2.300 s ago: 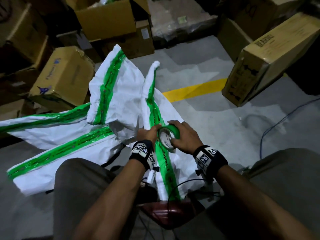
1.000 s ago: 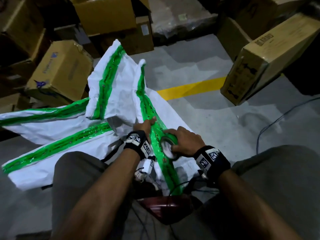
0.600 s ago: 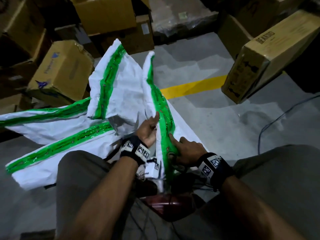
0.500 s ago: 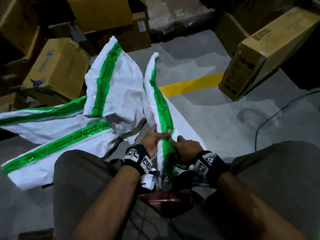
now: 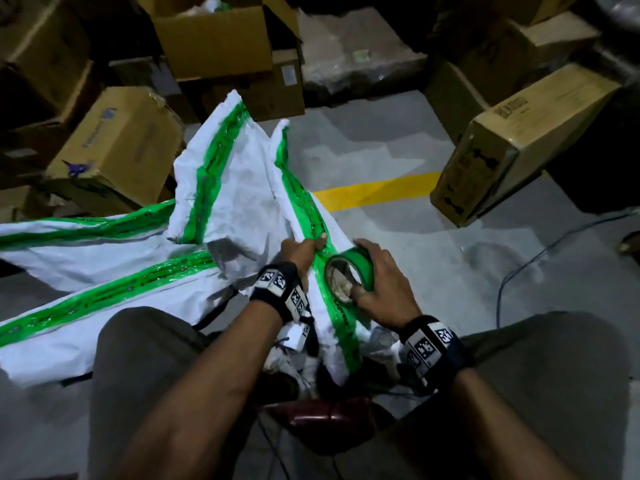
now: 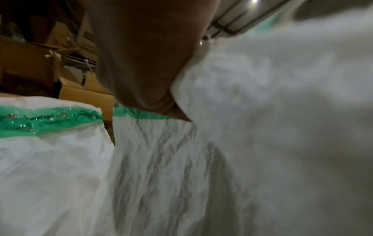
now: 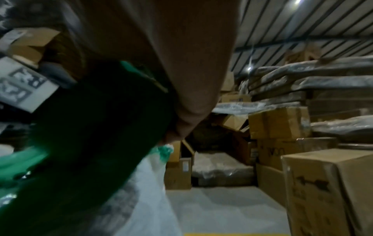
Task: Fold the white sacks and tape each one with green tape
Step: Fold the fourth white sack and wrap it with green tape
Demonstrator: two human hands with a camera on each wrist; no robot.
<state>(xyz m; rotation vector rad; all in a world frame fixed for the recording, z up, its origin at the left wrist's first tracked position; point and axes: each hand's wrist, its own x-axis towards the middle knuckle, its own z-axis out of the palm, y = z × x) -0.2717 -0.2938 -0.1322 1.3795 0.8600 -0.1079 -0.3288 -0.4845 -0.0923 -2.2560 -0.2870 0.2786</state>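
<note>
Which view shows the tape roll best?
The head view: the tape roll shows whole, core and green edge, held by the right hand. The right wrist view shows only a dark green blur; the left wrist view shows none of it.

Green tape strip (image 5: 341,308) on the folded white sack (image 5: 322,320): dark print, partly readable as "Express".
Wristbands (image 5: 429,344): black-and-white square marker patterns, no letters.
Tilted cardboard box (image 5: 519,133): dark printed label, too small to read.
Left cardboard box (image 5: 117,147): blue print, unreadable.
</note>
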